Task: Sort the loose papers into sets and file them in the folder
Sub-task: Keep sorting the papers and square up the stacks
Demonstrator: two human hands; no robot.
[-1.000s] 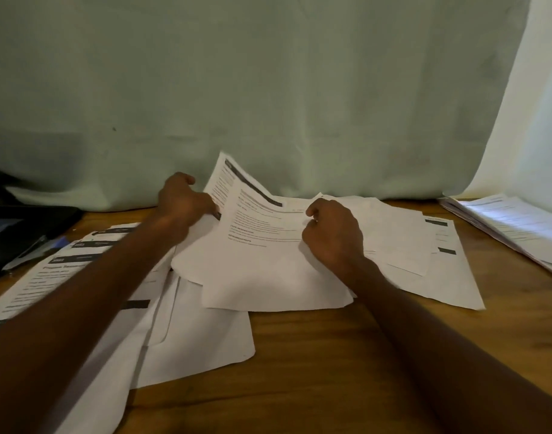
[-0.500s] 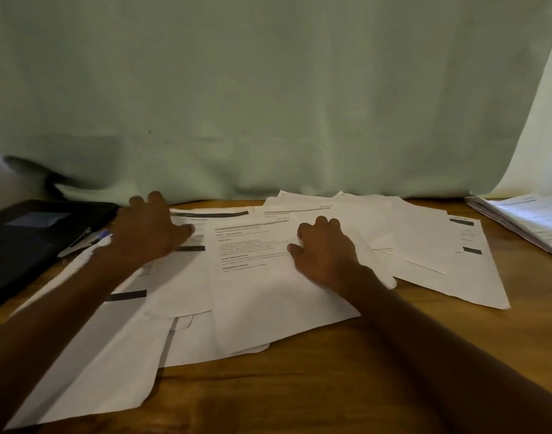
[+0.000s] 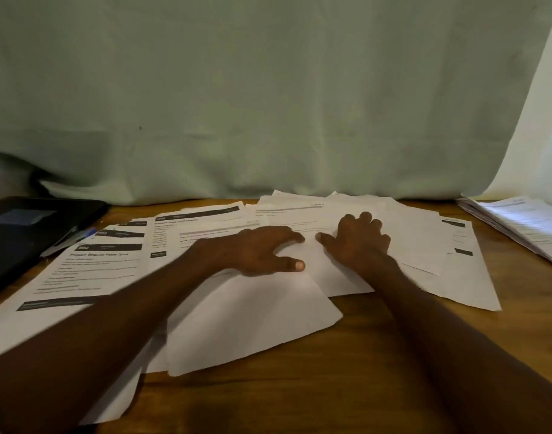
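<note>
The loose papers (image 3: pixel 252 324) lie spread in overlapping layers across the middle of the wooden table (image 3: pixel 378 371), from the left edge of the view to right of centre. Several sheets on the left are printed, with dark header bars; the nearer sheets show blank white faces.

The left hand (image 3: pixel 262 252) rests palm down on the centre of the spread, fingers straight and pointing right, thumb extended along the sheet. It presses the papers flat and curls round nothing. The right hand (image 3: pixel 359 242) lies just beside it, also on top of the papers, fingers bent at the knuckles with the tips on the sheet; whether it pinches a sheet edge cannot be told. The two hands are near each other but not touching.

A dark folder (image 3: pixel 27 227) lies at the far left, with a pen (image 3: pixel 71 239) against its edge, touching the papers. A separate stack of papers (image 3: pixel 519 227) sits at the far right, apart from the spread. A pale green cloth (image 3: pixel 268 89) hangs behind the table.
</note>
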